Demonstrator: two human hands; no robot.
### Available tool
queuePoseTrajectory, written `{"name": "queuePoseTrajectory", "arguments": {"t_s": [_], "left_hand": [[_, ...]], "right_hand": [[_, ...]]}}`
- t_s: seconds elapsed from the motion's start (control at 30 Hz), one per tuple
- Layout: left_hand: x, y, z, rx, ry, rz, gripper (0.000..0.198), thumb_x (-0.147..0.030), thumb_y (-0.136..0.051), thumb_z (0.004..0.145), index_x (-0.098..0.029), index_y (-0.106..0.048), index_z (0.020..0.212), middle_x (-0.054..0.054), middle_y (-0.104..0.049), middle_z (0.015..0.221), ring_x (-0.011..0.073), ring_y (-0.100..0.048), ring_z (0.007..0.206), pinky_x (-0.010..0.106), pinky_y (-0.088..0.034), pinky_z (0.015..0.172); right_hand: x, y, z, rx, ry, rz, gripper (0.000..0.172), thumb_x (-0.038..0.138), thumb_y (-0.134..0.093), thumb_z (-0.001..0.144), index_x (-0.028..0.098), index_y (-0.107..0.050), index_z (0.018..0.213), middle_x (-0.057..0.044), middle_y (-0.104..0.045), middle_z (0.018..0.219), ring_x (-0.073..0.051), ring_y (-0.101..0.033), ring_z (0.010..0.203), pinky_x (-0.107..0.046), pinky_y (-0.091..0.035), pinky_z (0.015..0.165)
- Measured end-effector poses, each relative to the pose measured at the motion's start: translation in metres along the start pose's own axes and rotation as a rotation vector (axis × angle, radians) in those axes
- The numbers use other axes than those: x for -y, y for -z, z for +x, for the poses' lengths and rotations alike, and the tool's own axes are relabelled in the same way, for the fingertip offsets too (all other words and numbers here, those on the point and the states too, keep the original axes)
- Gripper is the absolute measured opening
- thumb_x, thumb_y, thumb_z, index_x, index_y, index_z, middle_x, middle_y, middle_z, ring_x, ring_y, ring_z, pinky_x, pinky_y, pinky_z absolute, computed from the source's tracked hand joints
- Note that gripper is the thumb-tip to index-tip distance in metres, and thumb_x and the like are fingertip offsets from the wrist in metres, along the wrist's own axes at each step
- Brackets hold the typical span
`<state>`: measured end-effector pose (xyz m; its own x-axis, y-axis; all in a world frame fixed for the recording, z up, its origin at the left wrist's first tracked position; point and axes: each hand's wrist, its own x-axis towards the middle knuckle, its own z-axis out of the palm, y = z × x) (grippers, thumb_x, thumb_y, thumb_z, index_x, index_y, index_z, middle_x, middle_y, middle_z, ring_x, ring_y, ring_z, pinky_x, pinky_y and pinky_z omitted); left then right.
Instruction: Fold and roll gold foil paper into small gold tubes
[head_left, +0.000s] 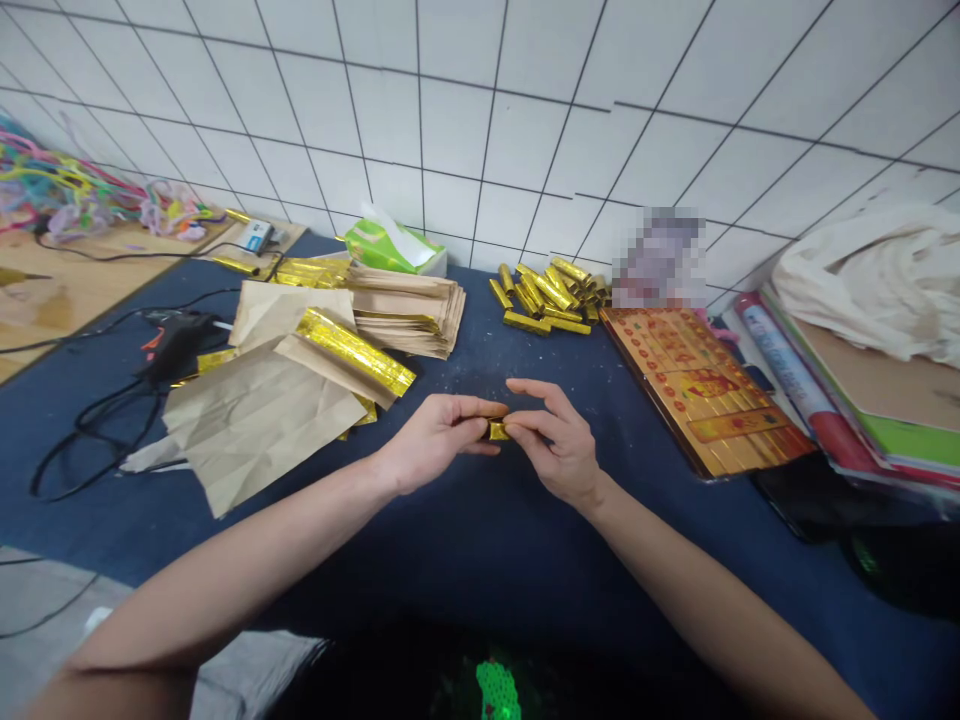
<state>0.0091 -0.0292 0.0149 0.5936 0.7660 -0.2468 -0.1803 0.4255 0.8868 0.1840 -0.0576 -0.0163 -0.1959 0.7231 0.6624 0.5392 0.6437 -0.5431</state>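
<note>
Between my two hands, just above the dark blue cloth (465, 550), is a small folded piece of gold foil paper (497, 431). My left hand (442, 435) grips it from the left, thumb and fingers pressed around it and covering much of it. From the other side my right hand (559, 440) pinches its right end with thumb and fingertip, one finger raised off it. Beyond the hands lies a pile of rolled gold foil tubes (551, 290). To the left, a gold foil strip (360, 350) rests on creased brown paper sheets (262, 410).
A glue gun (176, 335) with a looping black cable lies at left. Stacked brown paper (409, 310) and a green tissue pack (394, 245) stand near the tiled wall. On the right are an orange-gold printed packet (697, 385), a red-and-blue tube (795, 365) and a white cloth bag (877, 280).
</note>
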Motion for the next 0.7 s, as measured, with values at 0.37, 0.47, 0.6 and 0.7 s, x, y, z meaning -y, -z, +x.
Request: {"name": "queuePoseTrajectory", "arguments": {"t_s": [0.37,0.47,0.6,0.7], "left_hand": [[-0.0035,-0.0009,-0.002,0.164,-0.098,0.262,0.033,-0.009,-0.054,0.073,-0.017,-0.065,0.104,0.003,-0.066,0.104,0.0164,-0.061,0.094,0.029,-0.052,0.079],[-0.0053,-0.0024,-0.0032,0.175,-0.087,0.278,0.033,-0.011,-0.057,0.072,-0.016,-0.065,0.103,0.003,-0.068,0.099,0.0153,-0.063,0.086,0.032,-0.052,0.08],[-0.0038,-0.0034,-0.0033,0.095,-0.091,0.223,0.028,-0.016,-0.064,0.068,-0.013,-0.067,0.096,0.005,-0.069,0.095,0.0159,-0.065,0.081,0.033,-0.053,0.079],[-0.0017,-0.0033,-0.002,-0.022,-0.135,0.187,0.026,-0.021,-0.066,0.068,-0.011,-0.068,0.092,0.007,-0.07,0.092,0.0174,-0.065,0.08,0.033,-0.055,0.076]], "right_hand": [[0.0009,-0.0022,-0.0015,-0.018,-0.121,0.127,0.019,0.019,-0.062,0.076,0.023,-0.054,0.093,-0.007,-0.058,0.107,-0.02,-0.057,0.096,-0.04,-0.048,0.083],[0.0011,-0.003,-0.0021,-0.041,-0.221,0.181,0.021,0.022,-0.064,0.075,0.023,-0.053,0.093,-0.004,-0.059,0.1,-0.017,-0.058,0.088,-0.036,-0.048,0.08],[0.0022,-0.0042,-0.0027,-0.05,-0.263,0.249,0.028,0.021,-0.065,0.074,0.025,-0.052,0.098,-0.002,-0.057,0.099,-0.015,-0.058,0.08,-0.033,-0.049,0.075],[0.0018,-0.004,-0.0021,-0.122,-0.278,0.277,0.042,0.023,-0.068,0.071,0.026,-0.049,0.108,-0.004,-0.055,0.107,-0.017,-0.058,0.089,-0.036,-0.047,0.08]]}}
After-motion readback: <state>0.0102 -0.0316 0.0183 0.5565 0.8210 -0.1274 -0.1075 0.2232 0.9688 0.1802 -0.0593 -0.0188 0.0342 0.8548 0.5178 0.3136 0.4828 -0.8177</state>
